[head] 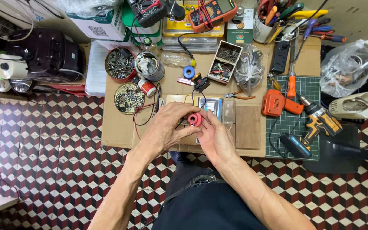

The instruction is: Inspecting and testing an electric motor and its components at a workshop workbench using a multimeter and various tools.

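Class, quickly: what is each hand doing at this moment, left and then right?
Left hand: closed around the small red round part, gripping it from the left.
Right hand: fingers closed on the same red part, from the right.

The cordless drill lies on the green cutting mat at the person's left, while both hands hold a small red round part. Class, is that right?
Not quite. The head view shows the cordless drill on the green cutting mat at the person's right, not left. The rest stands: left hand and right hand hold the small red round part.
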